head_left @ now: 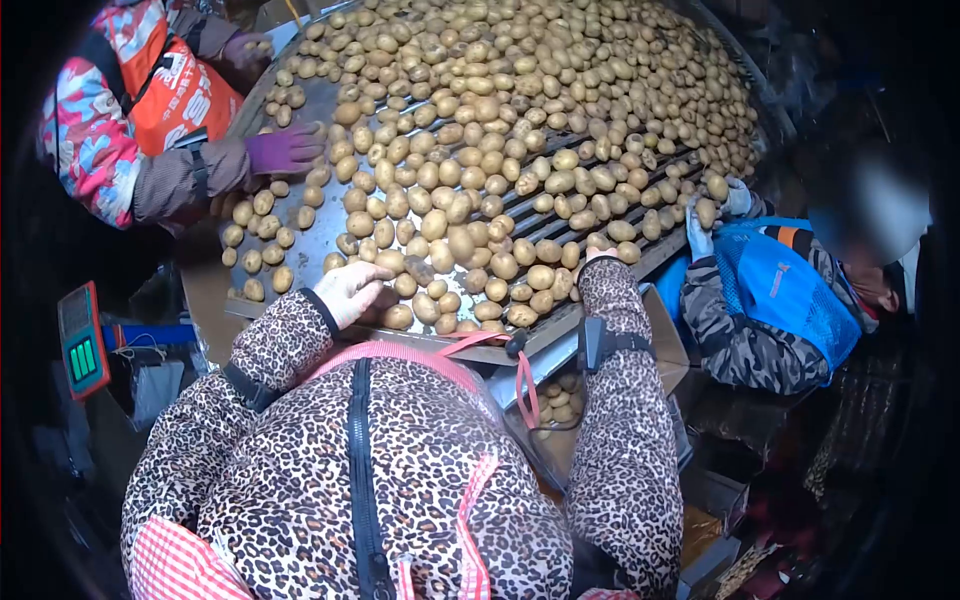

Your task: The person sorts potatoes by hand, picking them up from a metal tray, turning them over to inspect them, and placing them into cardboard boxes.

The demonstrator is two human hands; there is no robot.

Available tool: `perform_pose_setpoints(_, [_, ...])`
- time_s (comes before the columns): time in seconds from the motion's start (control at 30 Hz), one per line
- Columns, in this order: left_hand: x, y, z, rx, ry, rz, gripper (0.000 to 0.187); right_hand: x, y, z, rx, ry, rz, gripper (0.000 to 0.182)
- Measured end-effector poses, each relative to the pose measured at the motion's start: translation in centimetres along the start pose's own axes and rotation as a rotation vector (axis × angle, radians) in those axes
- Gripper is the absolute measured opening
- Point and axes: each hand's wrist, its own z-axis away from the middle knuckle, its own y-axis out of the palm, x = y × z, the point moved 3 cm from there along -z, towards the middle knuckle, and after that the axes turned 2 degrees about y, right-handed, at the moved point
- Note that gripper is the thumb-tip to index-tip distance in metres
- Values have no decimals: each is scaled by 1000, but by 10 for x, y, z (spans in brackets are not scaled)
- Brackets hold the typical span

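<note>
Many yellow-brown potatoes [461, 243] lie over a metal sorting table [318, 100] with slatted bars. My left hand [350, 292] is at the near left edge, its fingers slightly bent and pointing right among the closest potatoes. No potato shows within its grasp. At the near right edge, my right hand [600, 246] reaches in beside potatoes. Most of it is hidden by the leopard-print sleeve [615, 310], so its fingers cannot be made out well.
Across the left corner, a co-worker's purple glove [285, 150] rests by potatoes. On the right, another person's gloved hand [698, 228] holds a potato [706, 212]. A scale with a green display [82, 358] stands at left. More potatoes [562, 400] lie below the table edge.
</note>
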Motion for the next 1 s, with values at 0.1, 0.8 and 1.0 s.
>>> perform_pose_setpoints(0.1, [7,1,4,-31,-18,43,27,-2,-9,5,45,-105,24,48])
perform_pose_setpoints(0.8, [36,6,4,-159,-140,-8,29,29,109,128,711,-696,-2578,29])
perform_pose_setpoints(1.0, [31,15,-24,-195,314,-259,32,47,119,164,471,-222,-2395,23])
